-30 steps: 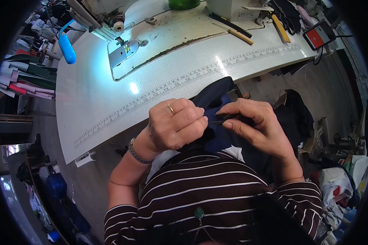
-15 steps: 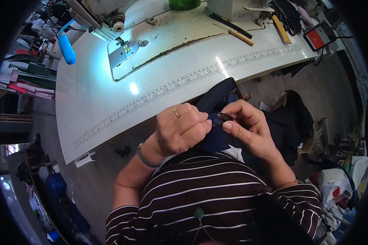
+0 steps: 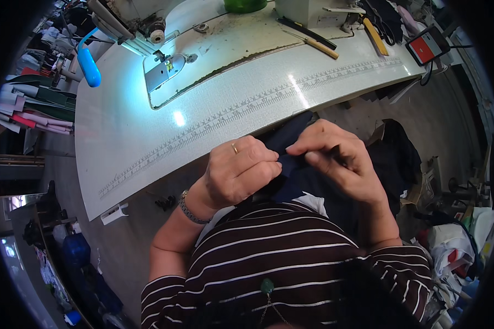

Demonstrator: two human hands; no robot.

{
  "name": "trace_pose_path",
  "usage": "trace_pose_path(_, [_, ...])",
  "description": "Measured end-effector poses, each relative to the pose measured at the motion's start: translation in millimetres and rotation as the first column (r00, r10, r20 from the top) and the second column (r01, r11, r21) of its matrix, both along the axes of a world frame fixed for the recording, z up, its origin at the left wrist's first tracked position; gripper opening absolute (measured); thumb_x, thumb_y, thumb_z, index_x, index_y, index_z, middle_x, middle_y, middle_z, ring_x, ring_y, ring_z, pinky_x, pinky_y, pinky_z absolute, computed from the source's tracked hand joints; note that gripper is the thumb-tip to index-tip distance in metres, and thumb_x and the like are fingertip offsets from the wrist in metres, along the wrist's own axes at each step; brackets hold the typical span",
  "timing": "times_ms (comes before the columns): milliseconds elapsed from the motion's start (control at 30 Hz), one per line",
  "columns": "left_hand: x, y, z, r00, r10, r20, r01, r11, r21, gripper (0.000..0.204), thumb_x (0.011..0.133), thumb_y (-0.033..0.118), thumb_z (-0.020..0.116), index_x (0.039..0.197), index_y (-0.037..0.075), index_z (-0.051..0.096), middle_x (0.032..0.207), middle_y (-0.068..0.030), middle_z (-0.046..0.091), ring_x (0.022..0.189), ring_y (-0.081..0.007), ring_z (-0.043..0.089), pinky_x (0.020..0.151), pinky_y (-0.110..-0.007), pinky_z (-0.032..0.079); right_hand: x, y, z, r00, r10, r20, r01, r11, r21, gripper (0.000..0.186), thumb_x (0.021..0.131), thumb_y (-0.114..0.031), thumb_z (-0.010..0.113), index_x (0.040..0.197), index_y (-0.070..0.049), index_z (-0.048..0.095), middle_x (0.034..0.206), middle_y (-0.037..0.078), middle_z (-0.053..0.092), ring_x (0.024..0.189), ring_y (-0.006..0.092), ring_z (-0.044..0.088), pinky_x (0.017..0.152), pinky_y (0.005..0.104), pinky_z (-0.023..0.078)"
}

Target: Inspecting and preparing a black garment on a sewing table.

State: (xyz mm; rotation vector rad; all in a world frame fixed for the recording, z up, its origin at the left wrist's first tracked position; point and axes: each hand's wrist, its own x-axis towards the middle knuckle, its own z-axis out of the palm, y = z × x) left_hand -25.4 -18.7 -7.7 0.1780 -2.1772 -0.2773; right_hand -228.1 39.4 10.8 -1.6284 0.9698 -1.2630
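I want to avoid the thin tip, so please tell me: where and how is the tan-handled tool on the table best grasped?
Probably by the thicker tan handle, from the near right side: the thin shaft points away to the left, and a black tool lies close along the far side.

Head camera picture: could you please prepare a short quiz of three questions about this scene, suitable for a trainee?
1. True or false: the left hand wears a gold ring.

2. Where does the printed ruler scale run on the white table?
A) across the needle plate
B) along the side nearest the person
C) on the underside

3. Fill in the missing word: the left hand pinches dark blue ____.

Key: 1. True. 2. B. 3. Cloth.
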Motion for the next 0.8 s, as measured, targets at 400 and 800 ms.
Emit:
trace_pose_path(400, [0,5,0,0.999,0.028,0.024,-0.028,0.999,0.018,0.023,0.056,-0.008,0.072,0.072,0.001,0.059,0.075,-0.0096,0.061,0.064,-0.0205,0.061,0.054,-0.026,0.050,9,-2,-4,0.970,0.035,-0.242,-0.078,0.982,-0.170,0.007,0.077,0.001,0.057,0.078,-0.001,0.051,0.079,0.009,0.052,0.066,0.0193,0.051,0.060,0.0273,0.040])
trace_pose_path(800, [-5,8,-3,0.993,-0.008,-0.121,0.020,0.995,0.099,0.016,0.063,0.000,0.066,0.078,-0.002,0.063,0.077,-0.0115,0.060,0.069,-0.0235,0.061,0.056,-0.028,0.051,18,8,-11,0.932,0.193,0.305,-0.239,0.963,0.121,0.007,0.086,0.001,0.044,0.087,-0.003,0.039,0.089,0.012,0.052,0.064,0.0103,0.043,0.057,0.0244,0.038])
